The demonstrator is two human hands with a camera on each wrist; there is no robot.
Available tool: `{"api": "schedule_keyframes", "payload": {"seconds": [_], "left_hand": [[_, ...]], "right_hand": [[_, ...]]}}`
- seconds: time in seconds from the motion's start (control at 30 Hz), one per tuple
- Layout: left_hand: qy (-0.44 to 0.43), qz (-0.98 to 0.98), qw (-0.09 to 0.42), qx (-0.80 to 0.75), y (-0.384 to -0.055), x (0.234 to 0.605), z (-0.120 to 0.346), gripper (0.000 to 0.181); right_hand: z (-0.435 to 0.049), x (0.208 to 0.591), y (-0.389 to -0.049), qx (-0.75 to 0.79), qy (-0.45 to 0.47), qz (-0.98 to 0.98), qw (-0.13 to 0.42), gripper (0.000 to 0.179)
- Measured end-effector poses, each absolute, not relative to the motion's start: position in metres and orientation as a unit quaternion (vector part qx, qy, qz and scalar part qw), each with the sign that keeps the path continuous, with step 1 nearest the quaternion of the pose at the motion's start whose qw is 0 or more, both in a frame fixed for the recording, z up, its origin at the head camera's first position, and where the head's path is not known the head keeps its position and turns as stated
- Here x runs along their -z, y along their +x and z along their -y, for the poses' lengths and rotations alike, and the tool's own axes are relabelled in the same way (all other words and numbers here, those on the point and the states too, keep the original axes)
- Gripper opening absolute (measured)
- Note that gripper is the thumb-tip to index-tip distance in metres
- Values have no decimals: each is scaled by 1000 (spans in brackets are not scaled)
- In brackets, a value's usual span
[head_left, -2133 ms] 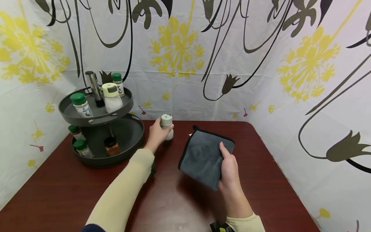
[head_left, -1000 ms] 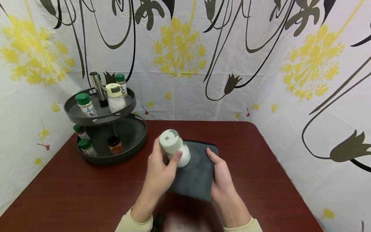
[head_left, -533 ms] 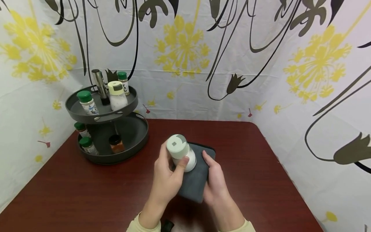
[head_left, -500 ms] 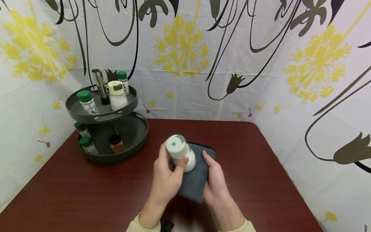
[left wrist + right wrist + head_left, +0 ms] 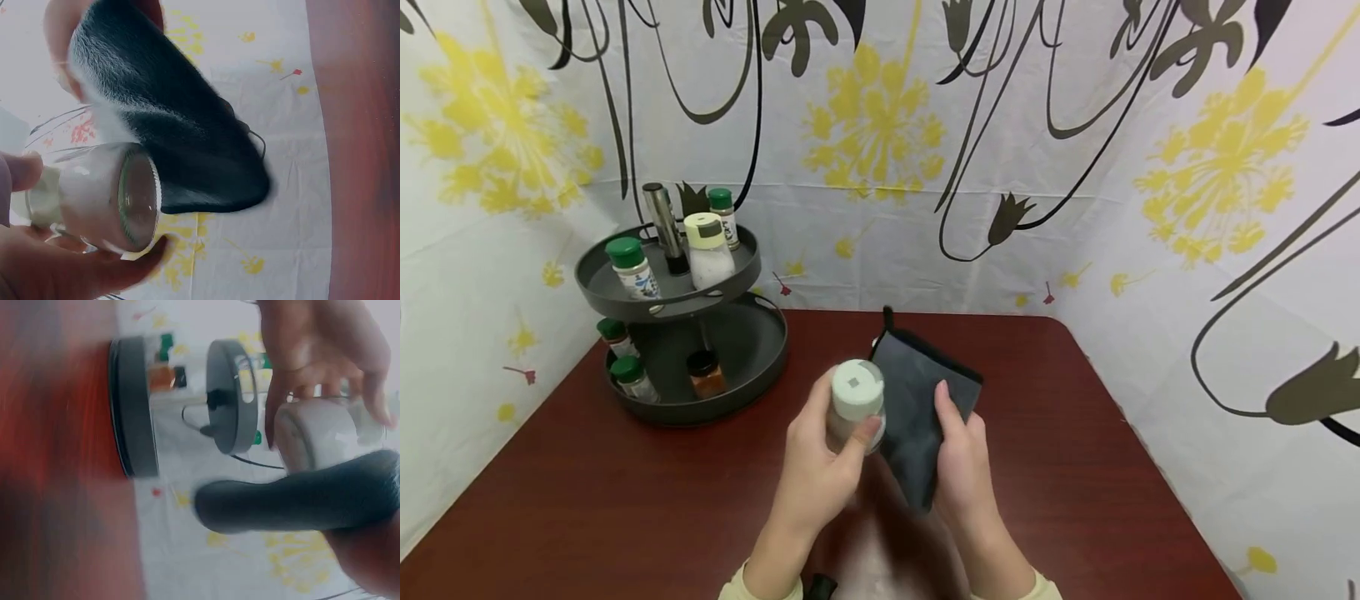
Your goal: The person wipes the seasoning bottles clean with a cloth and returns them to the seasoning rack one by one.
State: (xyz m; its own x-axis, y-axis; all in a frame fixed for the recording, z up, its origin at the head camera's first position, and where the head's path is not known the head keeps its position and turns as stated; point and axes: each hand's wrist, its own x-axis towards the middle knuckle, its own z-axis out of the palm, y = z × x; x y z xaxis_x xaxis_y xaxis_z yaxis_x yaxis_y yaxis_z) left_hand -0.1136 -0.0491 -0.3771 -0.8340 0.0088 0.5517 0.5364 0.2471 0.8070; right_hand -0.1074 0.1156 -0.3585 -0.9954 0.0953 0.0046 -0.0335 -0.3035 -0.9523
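My left hand (image 5: 818,475) grips a clear shaker jar (image 5: 856,400) with a pale green cap and white contents, fingers round its far side and thumb in front. In the left wrist view the glass base of the jar (image 5: 139,201) faces the cloth. A folded dark grey cloth (image 5: 913,408) with black edging and a corner loop is held by my right hand (image 5: 964,467), thumb lying on top. Jar and cloth are side by side above the table; whether they touch I cannot tell. In the right wrist view the cloth (image 5: 294,499) covers part of the jar.
A dark two-tier round rack (image 5: 696,408) stands at the table's back left. Its upper tier holds a green-capped shaker (image 5: 634,271), a metal cylinder (image 5: 666,229) and other jars; below are more spice jars. The red-brown table (image 5: 1075,467) ends at a patterned curtain.
My left hand lifted the jar off the back of the table and brought it to the cloth. Since half a second ago, the jar has shifted slightly left and the cloth has turned.
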Motion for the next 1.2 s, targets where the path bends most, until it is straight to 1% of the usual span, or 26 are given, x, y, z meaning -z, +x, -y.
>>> {"api": "schedule_keyframes", "payload": {"seconds": [0.03,0.1,0.2,0.23,0.27,0.3,0.37,0.43,0.47,0.53,0.6,0.63,0.67,0.73,0.83,0.87,0.93,1.0,1.07,1.13,1.17,1.2], "left_hand": [[-185,767,225,572,-114,378,49,66],[-195,782,229,546,-114,380,48,65],[-202,796,239,518,-114,380,48,65],[-201,802,238,510,-113,380,48,66],[-197,808,236,502,-113,379,48,67],[-193,816,234,491,-112,379,48,67],[-188,838,225,460,-111,378,47,63],[-189,854,214,434,-109,379,46,61],[-191,858,212,426,-109,380,45,60],[-194,860,218,419,-109,383,43,56],[-184,854,230,428,-109,385,43,59],[-174,852,239,431,-110,385,44,61],[-161,854,249,428,-112,385,45,62],[-130,859,258,422,-114,385,49,62],[-106,877,244,400,-116,384,53,60],[-108,882,236,392,-116,385,54,59],[-128,885,223,387,-115,385,53,57],[-152,880,223,392,-113,388,51,55],[-171,863,234,415,-111,390,48,55],[-170,844,255,440,-111,392,47,55],[-163,838,266,449,-112,392,47,55],[-155,832,275,455,-113,392,48,57]], "right_hand": [[-114,358,-105,-785,-9,616,71,49],[-110,358,-100,-734,50,662,143,42],[-107,361,-101,-623,179,715,263,24],[-106,363,-103,-578,224,725,301,24],[-107,364,-106,-533,264,733,331,30],[-108,364,-109,-486,295,743,353,39],[-112,362,-115,-405,331,767,372,54],[-117,358,-121,-370,344,787,353,54],[-119,356,-123,-373,344,797,328,51],[-123,352,-127,-397,331,810,277,42],[-124,352,-128,-431,308,815,237,37],[-124,353,-128,-438,298,818,224,37],[-123,355,-126,-435,291,823,221,38],[-119,359,-121,-394,298,836,239,45],[-113,360,-114,-313,328,846,281,57],[-111,358,-113,-294,341,844,291,57],[-110,351,-116,-279,359,842,291,56],[-111,343,-122,-311,366,839,254,51],[-113,337,-129,-371,347,839,196,38],[-117,336,-134,-436,313,832,142,27],[-117,337,-135,-459,296,828,130,24],[-117,340,-135,-467,284,827,131,26]]}}
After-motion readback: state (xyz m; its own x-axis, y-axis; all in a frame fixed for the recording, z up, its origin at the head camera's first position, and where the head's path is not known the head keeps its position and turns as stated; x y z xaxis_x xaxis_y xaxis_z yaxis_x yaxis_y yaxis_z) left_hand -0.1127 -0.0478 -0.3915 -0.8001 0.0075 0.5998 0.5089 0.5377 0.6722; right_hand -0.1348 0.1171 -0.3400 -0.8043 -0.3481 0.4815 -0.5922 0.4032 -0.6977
